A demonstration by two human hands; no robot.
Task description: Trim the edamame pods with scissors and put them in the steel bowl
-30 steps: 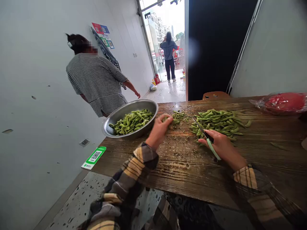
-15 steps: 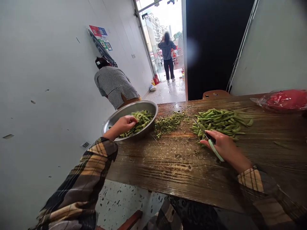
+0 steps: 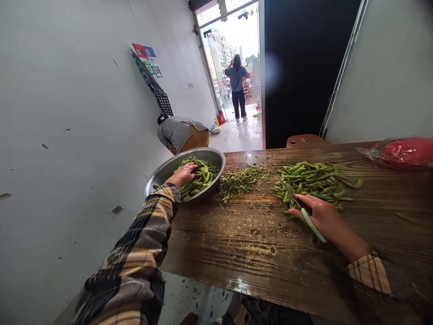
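My left hand [image 3: 183, 174] lies on green soybean pods [image 3: 204, 174] inside a wide metal bowl [image 3: 158, 177], fingers stretched out and partly sunk among them. Scissors with pale green handles [image 3: 313, 225] are gripped in my right hand [image 3: 329, 223]. Their dark blades point up and left over a pile of pods [image 3: 314, 178] on the wooden table [image 3: 237, 243]. Between the bowl and that pile sits a heap of small trimmed pod ends [image 3: 241, 183].
A red item in clear plastic [image 3: 402, 151] rests at the table's right. Past the bowl, a person in a striped top [image 3: 179, 133] bends down. Another person [image 3: 237, 85] stands by the glass door. A brown stool [image 3: 304, 140] is behind the table.
My left hand has gone from a curled pose above the bowl's pods to lying flatter on them. The person in stripes has bent lower. My right hand keeps the scissors at the pile.
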